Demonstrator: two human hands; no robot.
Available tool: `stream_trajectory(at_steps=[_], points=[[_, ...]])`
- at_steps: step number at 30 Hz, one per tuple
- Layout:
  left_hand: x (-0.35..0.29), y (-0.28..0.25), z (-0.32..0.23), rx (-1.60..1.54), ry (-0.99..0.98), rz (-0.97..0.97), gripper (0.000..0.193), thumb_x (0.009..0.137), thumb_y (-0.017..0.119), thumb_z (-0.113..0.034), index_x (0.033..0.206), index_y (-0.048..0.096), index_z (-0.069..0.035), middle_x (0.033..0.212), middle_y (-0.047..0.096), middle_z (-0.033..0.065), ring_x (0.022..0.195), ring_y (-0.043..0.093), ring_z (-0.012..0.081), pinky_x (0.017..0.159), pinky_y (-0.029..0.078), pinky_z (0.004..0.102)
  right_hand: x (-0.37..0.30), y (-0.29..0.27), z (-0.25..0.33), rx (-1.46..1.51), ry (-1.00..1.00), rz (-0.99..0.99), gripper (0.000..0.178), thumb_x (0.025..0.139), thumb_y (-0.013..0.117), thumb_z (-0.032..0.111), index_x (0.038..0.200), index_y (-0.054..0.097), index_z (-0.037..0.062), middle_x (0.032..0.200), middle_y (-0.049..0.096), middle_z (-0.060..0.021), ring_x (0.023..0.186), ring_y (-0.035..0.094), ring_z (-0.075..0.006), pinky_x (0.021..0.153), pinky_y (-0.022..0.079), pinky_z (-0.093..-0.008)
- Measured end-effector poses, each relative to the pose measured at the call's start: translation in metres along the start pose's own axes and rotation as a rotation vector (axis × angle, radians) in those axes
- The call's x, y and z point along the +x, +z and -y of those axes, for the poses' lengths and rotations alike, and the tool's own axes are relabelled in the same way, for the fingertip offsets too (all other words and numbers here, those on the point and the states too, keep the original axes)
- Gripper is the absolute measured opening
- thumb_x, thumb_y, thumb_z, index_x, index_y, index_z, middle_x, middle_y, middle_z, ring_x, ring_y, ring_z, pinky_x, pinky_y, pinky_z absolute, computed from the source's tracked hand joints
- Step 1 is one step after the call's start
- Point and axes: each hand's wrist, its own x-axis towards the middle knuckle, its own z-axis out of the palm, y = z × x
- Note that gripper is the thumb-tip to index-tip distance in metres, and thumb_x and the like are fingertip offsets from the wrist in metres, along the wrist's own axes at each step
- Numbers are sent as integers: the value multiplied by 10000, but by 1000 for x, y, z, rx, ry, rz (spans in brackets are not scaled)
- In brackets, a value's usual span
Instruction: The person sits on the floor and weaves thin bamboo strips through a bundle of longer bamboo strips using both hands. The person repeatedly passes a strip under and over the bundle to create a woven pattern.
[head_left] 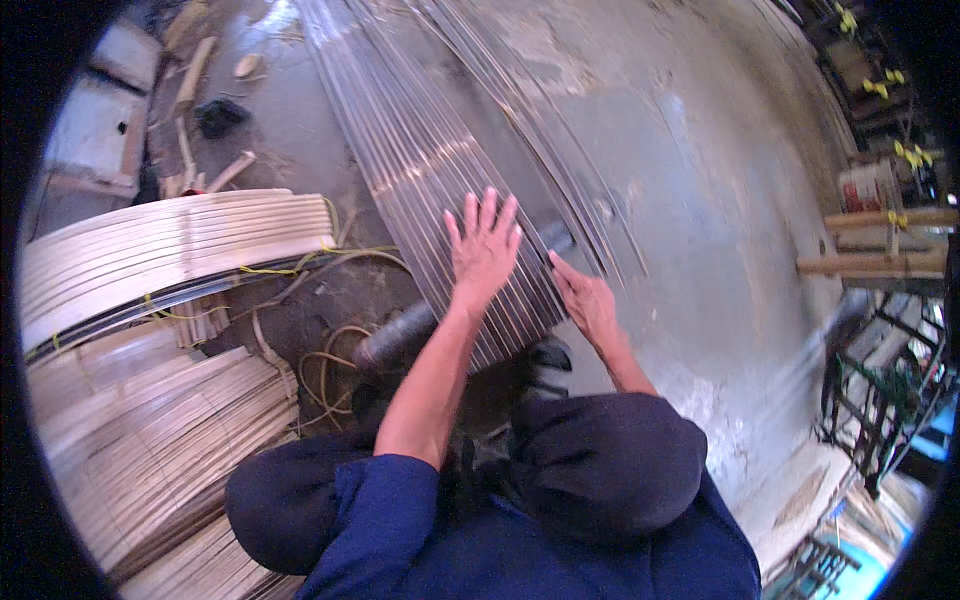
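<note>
Long, thin brown strips (410, 150) lie side by side in a flat band, running from near my knees toward the far left. Spread flat on top of this band is my left hand (484, 250), fingers apart and pointing away from me. At the band's right edge, close to its near end, my right hand (588, 302) is closed on the outermost strip; some of its fingers are hidden. Beneath the near part of the band passes a round grey pipe (395, 335). A few loose strips (560, 170) lie just to the right of the band.
Bundled pale slats (180, 235) and more stacked slats (190, 420) stand at the left, with a yellowish hose (325, 370) beside them. Wood scraps (195, 75) lie at the far left. Wooden bars (880, 263) and a dark metal frame (865, 385) stand at the right.
</note>
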Motion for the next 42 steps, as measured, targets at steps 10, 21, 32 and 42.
stream_trajectory(at_steps=[10,21,32,42], points=[[2,6,0,24,4,11,512,996,439,-410,1490,388,-287,1572,309,53,1465,224,352,1155,117,649,-41,-1,-38,779,397,157,246,933,656,226,1049,699,13,769,639,8,702,565,-60,640,467,-247],[3,2,0,-40,-36,18,606,992,426,-434,1481,374,-79,1582,292,87,1477,206,321,1178,107,595,-39,-3,-33,988,505,98,215,913,696,183,1040,685,10,794,629,14,688,532,-71,634,441,-227],[3,12,2,33,-19,-26,587,994,415,-357,1454,381,6,1565,294,144,1469,232,305,1163,169,598,-44,7,-27,941,474,157,172,905,710,172,1012,665,44,831,627,11,731,547,-71,657,452,-228],[4,10,-8,68,-35,30,760,977,399,-571,1490,327,-16,1582,274,139,1478,215,297,1172,137,583,-44,9,-39,886,399,129,170,891,707,163,987,672,27,777,629,-2,690,551,-89,630,455,-249]])
